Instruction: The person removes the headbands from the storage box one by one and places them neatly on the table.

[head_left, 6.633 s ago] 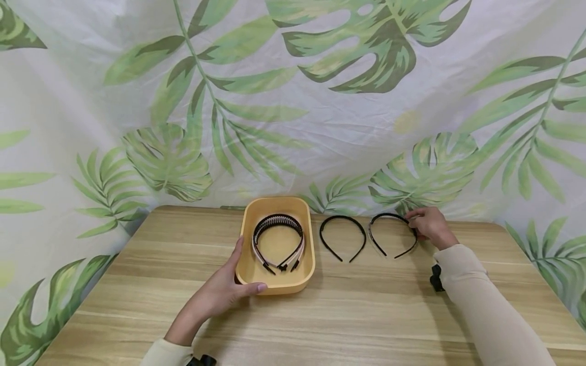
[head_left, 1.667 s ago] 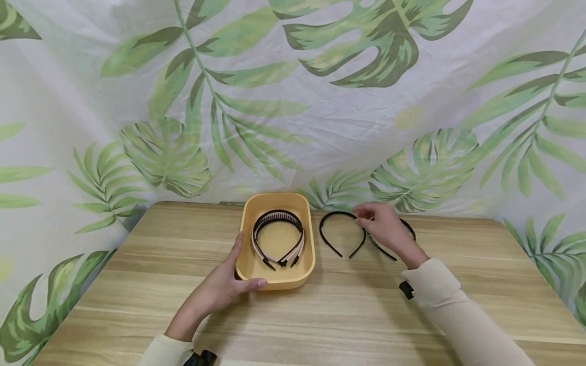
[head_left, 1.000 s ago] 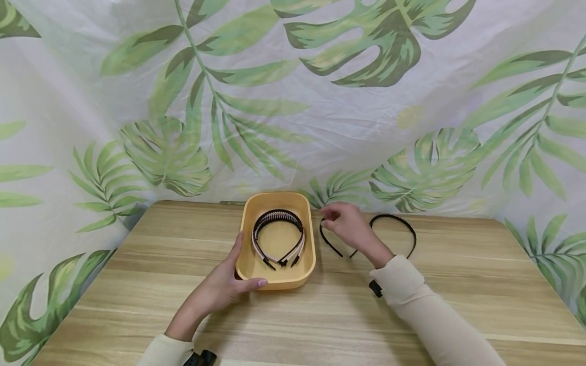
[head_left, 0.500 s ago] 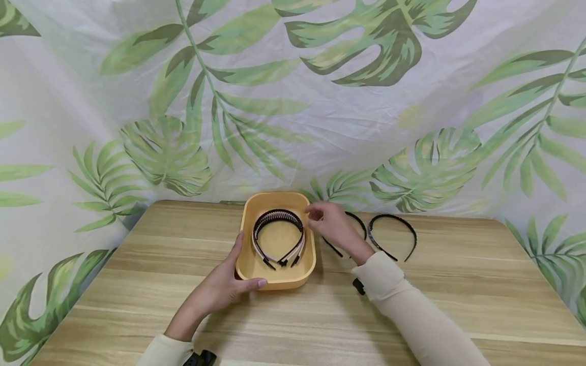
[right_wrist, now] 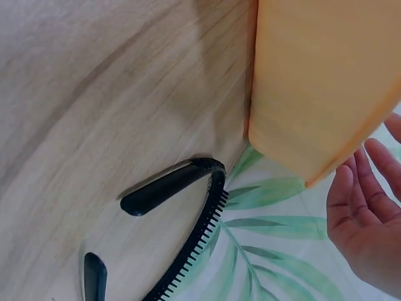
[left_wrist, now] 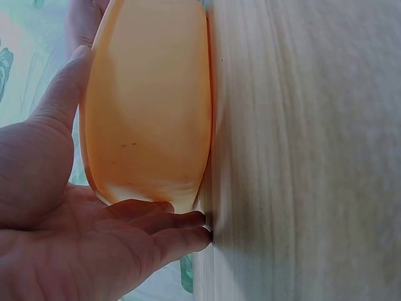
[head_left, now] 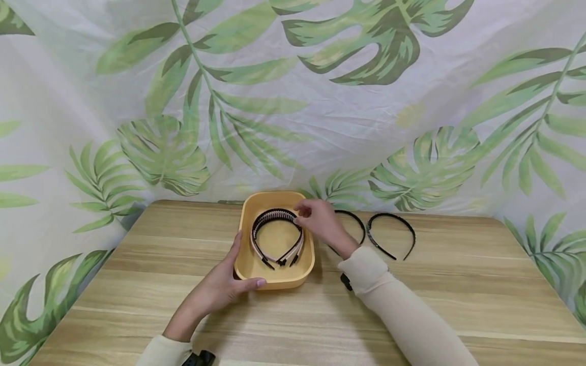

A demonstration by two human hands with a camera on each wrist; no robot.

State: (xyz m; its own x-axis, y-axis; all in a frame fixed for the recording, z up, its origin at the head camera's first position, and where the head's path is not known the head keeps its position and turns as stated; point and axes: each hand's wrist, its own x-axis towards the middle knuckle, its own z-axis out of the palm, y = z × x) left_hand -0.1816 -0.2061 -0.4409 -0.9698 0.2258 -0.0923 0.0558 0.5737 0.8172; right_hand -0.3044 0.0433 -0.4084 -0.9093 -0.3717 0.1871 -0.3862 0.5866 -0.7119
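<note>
A yellow open box (head_left: 274,283) sits at the middle of the table, with several black and pale pink headbands (head_left: 277,214) nested in it. My left hand (head_left: 220,284) grips the box's near left corner, thumb over the front rim and fingers along the left wall. My right hand (head_left: 320,219) reaches over the right rim, its fingertips right at the upper right of the nested headbands. In the right wrist view the right hand's fingers (right_wrist: 360,188) are loosely bent and the box wall (right_wrist: 319,75) hides their tips.
To the right of the box lies a thin black headband (head_left: 359,223), partly covered by the right hand and wrist. Further right lies another black headband (head_left: 392,215) with a patterned left leg. A leaf-print cloth (head_left: 256,91) hangs behind the wooden table (head_left: 284,325).
My right hand has moved left from the far-right headband, over the middle one, to the nested headbands. The far-right headband's leg ends have shifted slightly. The left hand has stayed on the box.
</note>
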